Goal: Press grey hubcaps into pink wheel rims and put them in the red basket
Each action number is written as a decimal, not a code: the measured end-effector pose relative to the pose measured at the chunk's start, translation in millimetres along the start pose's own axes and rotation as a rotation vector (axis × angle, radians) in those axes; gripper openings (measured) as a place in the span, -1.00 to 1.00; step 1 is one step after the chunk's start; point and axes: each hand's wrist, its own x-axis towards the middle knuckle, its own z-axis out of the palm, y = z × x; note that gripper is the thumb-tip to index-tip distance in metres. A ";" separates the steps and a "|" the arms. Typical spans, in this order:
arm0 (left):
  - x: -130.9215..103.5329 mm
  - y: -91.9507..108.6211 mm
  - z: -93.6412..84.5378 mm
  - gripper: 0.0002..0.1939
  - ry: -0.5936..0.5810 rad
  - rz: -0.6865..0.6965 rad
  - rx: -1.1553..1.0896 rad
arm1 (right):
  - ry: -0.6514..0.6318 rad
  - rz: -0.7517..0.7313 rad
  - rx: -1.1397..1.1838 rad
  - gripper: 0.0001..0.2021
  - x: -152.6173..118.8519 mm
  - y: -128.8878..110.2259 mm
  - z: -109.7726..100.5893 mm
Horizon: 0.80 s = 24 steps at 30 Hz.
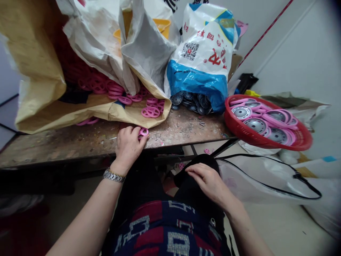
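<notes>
My left hand (130, 144) is at the front edge of the worktable, its thumb and fingers closed on a small pink spoked wheel (144, 132). The fingers partly cover that wheel. Over my right thigh, my right hand (207, 179) is held with thumb and fingers drawn together; whatever may be between them is hidden. Just beyond my left hand lies an open brown paper sack (128, 115) with many pink wheels (114, 89) in its mouth.
Grey hubcap-like discs (191, 101) spill from a blue-and-white bag (205, 46). A red basket (239, 129) of pink rings with grey discs juts past the right end of the worktable (183, 124). Below, pink wheels (207, 151) lie on the floor beside a table leg.
</notes>
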 end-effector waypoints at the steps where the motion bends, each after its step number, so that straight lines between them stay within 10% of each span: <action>1: -0.2 0.3 -0.2 -0.61 0.003 -0.003 -0.003 | 0.000 -0.006 -0.001 -0.80 0.5 -0.3 0.5; 24: -1.8 3.0 -2.1 -0.62 -0.009 -0.018 -0.029 | -0.066 -0.066 0.004 -0.79 9.8 -7.9 11.1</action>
